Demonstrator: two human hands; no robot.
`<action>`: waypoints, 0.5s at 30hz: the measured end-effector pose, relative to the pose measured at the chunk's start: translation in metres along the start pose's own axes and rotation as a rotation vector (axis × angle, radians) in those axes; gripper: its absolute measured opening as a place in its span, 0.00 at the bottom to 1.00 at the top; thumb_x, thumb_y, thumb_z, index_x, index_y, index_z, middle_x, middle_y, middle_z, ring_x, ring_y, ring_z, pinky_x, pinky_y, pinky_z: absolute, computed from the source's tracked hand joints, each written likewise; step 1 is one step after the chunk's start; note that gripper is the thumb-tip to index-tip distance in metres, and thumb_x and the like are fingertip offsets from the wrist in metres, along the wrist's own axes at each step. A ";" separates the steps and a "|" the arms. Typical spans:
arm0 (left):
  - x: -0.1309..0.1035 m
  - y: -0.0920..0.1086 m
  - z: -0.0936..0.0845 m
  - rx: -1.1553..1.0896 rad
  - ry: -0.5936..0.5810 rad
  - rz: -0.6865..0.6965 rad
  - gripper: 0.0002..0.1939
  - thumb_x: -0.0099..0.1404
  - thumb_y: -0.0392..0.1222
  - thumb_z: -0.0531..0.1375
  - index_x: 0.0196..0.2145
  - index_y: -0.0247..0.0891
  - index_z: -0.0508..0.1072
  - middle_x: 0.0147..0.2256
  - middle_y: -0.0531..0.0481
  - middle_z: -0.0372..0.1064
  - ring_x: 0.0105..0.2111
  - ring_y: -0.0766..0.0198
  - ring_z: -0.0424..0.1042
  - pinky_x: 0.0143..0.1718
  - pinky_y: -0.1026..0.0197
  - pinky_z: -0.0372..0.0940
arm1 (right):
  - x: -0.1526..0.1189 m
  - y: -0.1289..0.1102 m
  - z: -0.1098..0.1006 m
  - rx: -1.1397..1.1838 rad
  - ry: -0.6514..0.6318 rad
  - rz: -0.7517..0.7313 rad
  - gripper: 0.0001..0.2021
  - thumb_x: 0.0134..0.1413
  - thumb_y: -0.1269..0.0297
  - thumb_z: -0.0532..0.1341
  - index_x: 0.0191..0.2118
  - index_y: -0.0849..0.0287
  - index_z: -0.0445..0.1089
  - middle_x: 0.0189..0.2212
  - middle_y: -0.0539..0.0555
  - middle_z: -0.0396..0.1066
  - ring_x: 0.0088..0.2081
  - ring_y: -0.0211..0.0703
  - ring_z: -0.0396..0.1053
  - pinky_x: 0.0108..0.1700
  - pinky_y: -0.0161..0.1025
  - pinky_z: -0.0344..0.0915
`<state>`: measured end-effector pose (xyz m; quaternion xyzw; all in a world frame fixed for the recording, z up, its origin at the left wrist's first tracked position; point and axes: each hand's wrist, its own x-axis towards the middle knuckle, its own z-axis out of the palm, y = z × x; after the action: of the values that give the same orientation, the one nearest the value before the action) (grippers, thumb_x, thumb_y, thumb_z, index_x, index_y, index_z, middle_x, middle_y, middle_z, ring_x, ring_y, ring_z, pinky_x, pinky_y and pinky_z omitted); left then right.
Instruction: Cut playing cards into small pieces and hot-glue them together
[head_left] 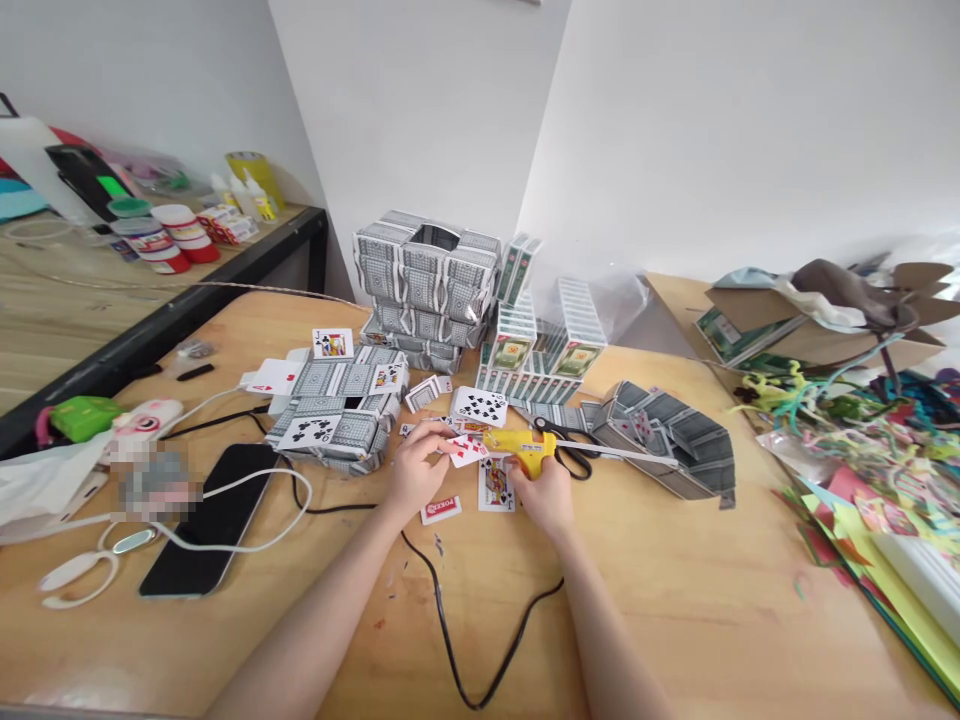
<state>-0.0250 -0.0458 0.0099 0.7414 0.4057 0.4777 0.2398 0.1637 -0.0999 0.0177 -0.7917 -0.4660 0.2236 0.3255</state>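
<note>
My left hand (pixel 420 462) pinches a playing card (pixel 466 451) with red pips, held up over the middle of the table. In my right hand (pixel 543 492) is a yellow hot glue gun (pixel 525 447), its nozzle pointing left at the card; a white glue stick sticks out of its back to the right. A jack of spades (pixel 496 487) lies face up below the gun. Just beyond the hands is a black-pipped spade card (pixel 478 406). Black-handled scissors (pixel 576 455) rest right of the gun. A red card marked POKER (pixel 441 510) lies nearer to me.
Boxy structures of folded grey-backed cards (pixel 427 280) stand at the back and left, one curved piece (pixel 667 440) at right. Stacked card boxes (pixel 555 345) stand behind. A black cord (pixel 442 600) loops across the front. A phone (pixel 214 520) with white cables lies left; coloured paper (pixel 885 560) right.
</note>
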 end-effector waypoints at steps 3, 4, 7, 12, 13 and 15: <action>0.000 0.000 0.000 -0.029 0.011 -0.006 0.09 0.53 0.26 0.55 0.24 0.38 0.70 0.35 0.50 0.68 0.38 0.65 0.68 0.40 0.61 0.64 | 0.001 -0.001 -0.002 -0.021 -0.003 -0.004 0.10 0.41 0.58 0.57 0.22 0.60 0.63 0.17 0.53 0.66 0.20 0.41 0.65 0.21 0.33 0.55; 0.000 0.000 0.000 -0.038 0.013 -0.008 0.09 0.53 0.26 0.55 0.24 0.37 0.70 0.35 0.50 0.68 0.38 0.65 0.68 0.40 0.61 0.64 | 0.001 -0.001 -0.002 -0.026 -0.002 -0.004 0.10 0.41 0.58 0.57 0.22 0.60 0.63 0.18 0.53 0.67 0.21 0.41 0.65 0.21 0.33 0.55; 0.000 0.000 0.001 -0.069 0.020 -0.022 0.09 0.54 0.26 0.54 0.24 0.37 0.70 0.35 0.50 0.68 0.38 0.65 0.69 0.39 0.61 0.65 | 0.002 0.000 -0.002 -0.030 0.008 -0.003 0.10 0.41 0.58 0.57 0.22 0.60 0.63 0.18 0.53 0.67 0.21 0.42 0.65 0.21 0.33 0.55; 0.000 -0.002 0.001 -0.122 0.015 -0.054 0.09 0.54 0.27 0.54 0.24 0.37 0.70 0.35 0.49 0.69 0.38 0.64 0.69 0.37 0.61 0.66 | 0.004 0.002 -0.002 -0.043 0.013 -0.007 0.10 0.41 0.58 0.57 0.21 0.58 0.61 0.18 0.54 0.68 0.22 0.43 0.66 0.22 0.34 0.56; 0.000 -0.002 0.000 -0.124 0.012 -0.059 0.09 0.54 0.27 0.54 0.24 0.38 0.71 0.35 0.49 0.69 0.38 0.64 0.69 0.37 0.61 0.66 | 0.004 0.002 -0.003 -0.044 0.009 -0.009 0.10 0.41 0.58 0.57 0.20 0.58 0.60 0.18 0.54 0.68 0.22 0.43 0.66 0.22 0.34 0.56; 0.000 -0.002 0.000 -0.126 0.016 -0.067 0.09 0.54 0.27 0.54 0.24 0.38 0.71 0.35 0.49 0.70 0.38 0.64 0.69 0.38 0.60 0.66 | 0.005 0.003 -0.003 -0.045 0.001 -0.008 0.10 0.42 0.58 0.57 0.20 0.58 0.60 0.17 0.54 0.67 0.21 0.43 0.66 0.21 0.33 0.55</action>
<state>-0.0258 -0.0448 0.0084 0.7071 0.4012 0.4998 0.2987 0.1691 -0.0975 0.0174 -0.7969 -0.4742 0.2115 0.3087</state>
